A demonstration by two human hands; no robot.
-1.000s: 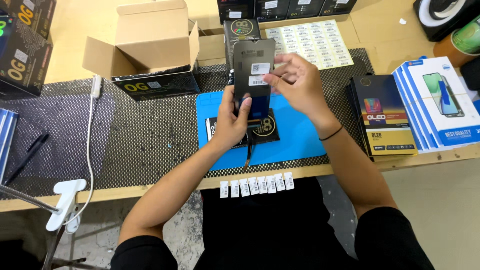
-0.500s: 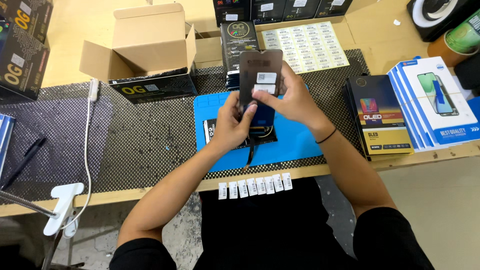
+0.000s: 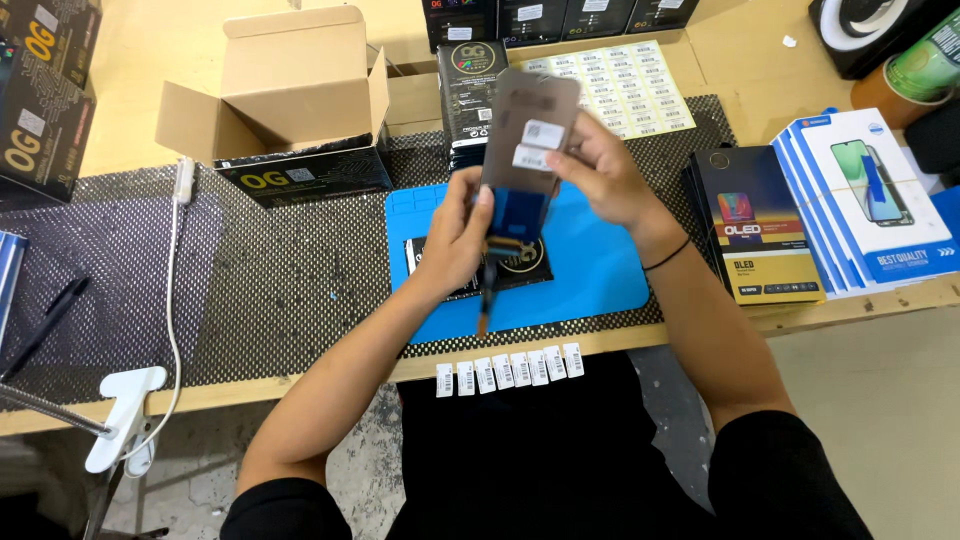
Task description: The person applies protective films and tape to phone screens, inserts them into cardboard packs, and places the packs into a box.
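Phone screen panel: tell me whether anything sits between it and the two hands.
Nothing visible does. The left hand grips the phone screen panel at its lower blue part, and the right hand touches its right edge beside the white stickers. Both hands are directly on it, above the blue mat.

Both forearms reach forward, left hand and right hand raised close together, fingers curled in a grip.
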